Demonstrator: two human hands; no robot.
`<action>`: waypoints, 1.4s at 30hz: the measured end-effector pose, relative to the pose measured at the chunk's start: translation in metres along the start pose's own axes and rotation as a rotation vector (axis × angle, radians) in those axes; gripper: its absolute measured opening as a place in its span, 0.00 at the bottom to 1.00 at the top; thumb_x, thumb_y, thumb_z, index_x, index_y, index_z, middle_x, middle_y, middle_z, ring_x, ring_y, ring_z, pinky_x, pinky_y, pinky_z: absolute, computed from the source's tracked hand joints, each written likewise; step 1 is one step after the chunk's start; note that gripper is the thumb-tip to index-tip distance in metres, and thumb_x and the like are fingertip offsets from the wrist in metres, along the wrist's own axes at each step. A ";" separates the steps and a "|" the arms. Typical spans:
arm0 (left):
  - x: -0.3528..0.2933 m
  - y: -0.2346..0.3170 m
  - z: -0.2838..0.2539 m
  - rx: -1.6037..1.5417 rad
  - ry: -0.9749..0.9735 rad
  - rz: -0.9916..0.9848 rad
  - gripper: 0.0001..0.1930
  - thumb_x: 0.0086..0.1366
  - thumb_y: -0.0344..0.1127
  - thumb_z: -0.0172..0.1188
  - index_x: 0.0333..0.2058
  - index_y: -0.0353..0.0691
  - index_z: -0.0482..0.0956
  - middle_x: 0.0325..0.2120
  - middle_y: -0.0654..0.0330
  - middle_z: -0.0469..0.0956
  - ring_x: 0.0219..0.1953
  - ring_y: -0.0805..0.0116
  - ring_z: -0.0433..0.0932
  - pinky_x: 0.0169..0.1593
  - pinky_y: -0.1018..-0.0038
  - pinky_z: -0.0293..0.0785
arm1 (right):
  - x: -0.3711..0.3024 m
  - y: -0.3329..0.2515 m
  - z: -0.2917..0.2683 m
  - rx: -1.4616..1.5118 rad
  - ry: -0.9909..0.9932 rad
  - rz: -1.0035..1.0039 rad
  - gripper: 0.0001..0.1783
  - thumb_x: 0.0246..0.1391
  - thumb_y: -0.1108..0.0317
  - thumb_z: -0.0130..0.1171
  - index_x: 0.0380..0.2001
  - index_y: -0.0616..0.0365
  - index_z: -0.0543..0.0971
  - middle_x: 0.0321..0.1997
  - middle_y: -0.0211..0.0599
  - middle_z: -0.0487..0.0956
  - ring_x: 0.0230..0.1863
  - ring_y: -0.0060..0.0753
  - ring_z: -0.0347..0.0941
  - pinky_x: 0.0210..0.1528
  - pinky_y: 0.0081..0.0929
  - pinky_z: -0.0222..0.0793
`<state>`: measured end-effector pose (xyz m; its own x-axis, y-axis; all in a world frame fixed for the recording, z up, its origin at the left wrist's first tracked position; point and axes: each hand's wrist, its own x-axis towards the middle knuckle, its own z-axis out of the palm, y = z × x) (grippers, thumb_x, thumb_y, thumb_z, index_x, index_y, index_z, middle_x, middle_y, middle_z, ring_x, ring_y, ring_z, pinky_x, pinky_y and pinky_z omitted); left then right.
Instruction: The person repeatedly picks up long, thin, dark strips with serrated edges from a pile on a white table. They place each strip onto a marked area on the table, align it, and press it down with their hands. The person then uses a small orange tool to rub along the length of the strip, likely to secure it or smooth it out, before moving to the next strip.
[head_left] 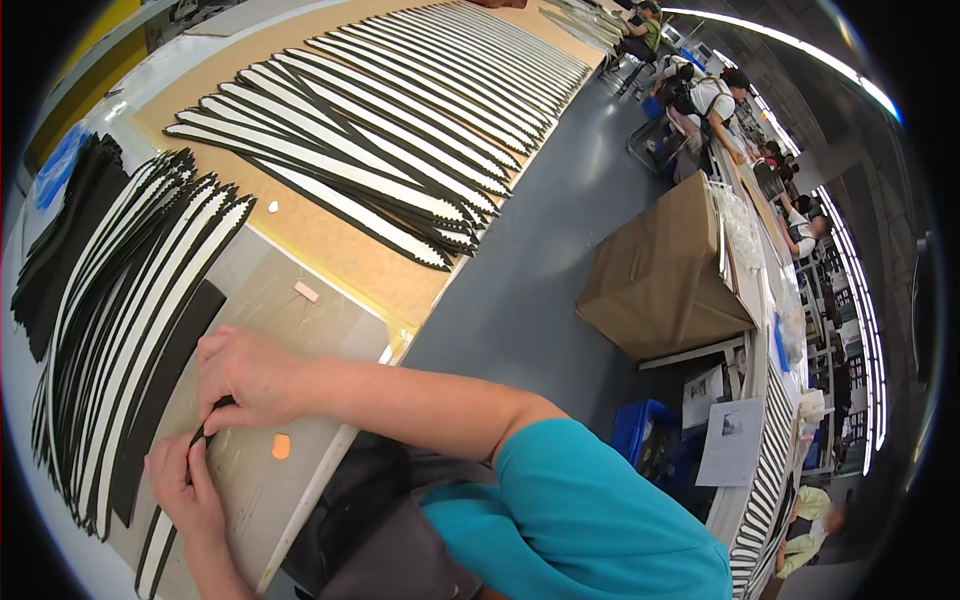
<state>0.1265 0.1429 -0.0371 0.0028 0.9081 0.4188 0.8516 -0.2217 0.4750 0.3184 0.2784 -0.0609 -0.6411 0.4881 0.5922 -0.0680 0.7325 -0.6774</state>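
Both my hands work close together over the grey work surface. My right hand pinches a dark end of a black and white strip. Just below it, my left hand grips the same strip, which runs down toward the lower edge. Part of the strip is hidden behind my fingers. To the left lies a thick stack of black and white strips with zigzag ends, and a plain black strip is beside it. A small orange piece lies right of my hands.
Many similar strips lie in rows on a brown board ahead. A pink block and a white bit are nearby. Across the aisle stand a big brown box and a blue bin. Other people work at far benches.
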 end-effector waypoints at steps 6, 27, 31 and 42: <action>-0.006 -0.008 -0.002 0.032 -0.007 0.098 0.05 0.71 0.24 0.60 0.42 0.35 0.83 0.32 0.58 0.79 0.37 0.60 0.72 0.45 0.66 0.67 | 0.001 0.007 0.015 0.022 0.000 -0.051 0.08 0.42 0.59 0.78 0.22 0.46 0.88 0.27 0.20 0.84 0.45 0.34 0.73 0.53 0.35 0.65; -0.008 -0.031 0.003 0.047 -0.063 -0.025 0.07 0.77 0.27 0.56 0.46 0.30 0.81 0.38 0.59 0.79 0.44 0.65 0.75 0.52 0.69 0.70 | 0.002 0.016 0.028 -0.087 0.040 0.024 0.06 0.39 0.57 0.78 0.22 0.40 0.90 0.24 0.17 0.84 0.33 0.33 0.78 0.33 0.36 0.72; -0.008 -0.038 -0.003 -0.016 -0.064 -0.070 0.08 0.79 0.29 0.54 0.42 0.29 0.77 0.36 0.60 0.75 0.41 0.67 0.72 0.50 0.73 0.68 | 0.004 0.009 0.025 -0.081 0.035 0.051 0.06 0.41 0.57 0.77 0.23 0.41 0.89 0.25 0.22 0.85 0.28 0.33 0.81 0.29 0.37 0.72; -0.008 -0.041 -0.007 -0.220 -0.115 -0.201 0.12 0.80 0.31 0.52 0.34 0.32 0.68 0.30 0.63 0.64 0.35 0.73 0.63 0.43 0.78 0.62 | 0.005 0.009 0.026 -0.087 0.026 0.058 0.06 0.41 0.58 0.77 0.24 0.41 0.90 0.24 0.22 0.85 0.28 0.33 0.82 0.28 0.36 0.72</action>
<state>0.0882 0.1424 -0.0547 -0.0842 0.9728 0.2156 0.7071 -0.0941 0.7008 0.2947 0.2756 -0.0753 -0.6221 0.5418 0.5652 0.0356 0.7407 -0.6709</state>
